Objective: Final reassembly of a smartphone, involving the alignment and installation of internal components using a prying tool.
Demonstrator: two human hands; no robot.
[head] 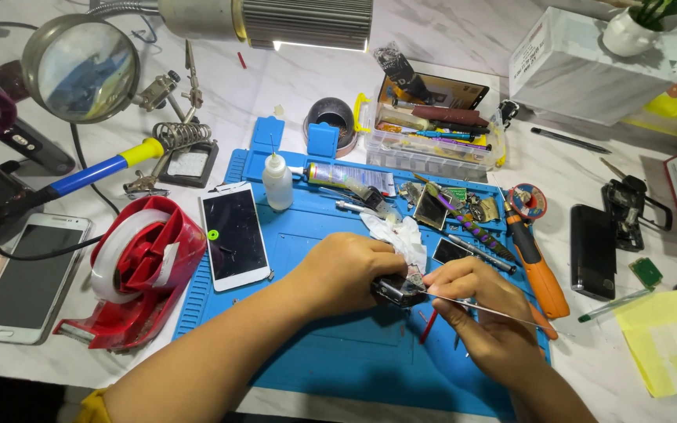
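Centrally, near the blue mat's (331,352) front edge: small dark device (398,291) under repair.
Left hand (346,270) clenched around the device; right hand (472,301) just beside it, pinching tweezers (483,307) whose tip touches it.

The single camera sits on the person's head and looks steeply down and forward at the table (464,31), quite near, with the blue mat (338,352) in the middle and both forearms entering from the bottom edge.
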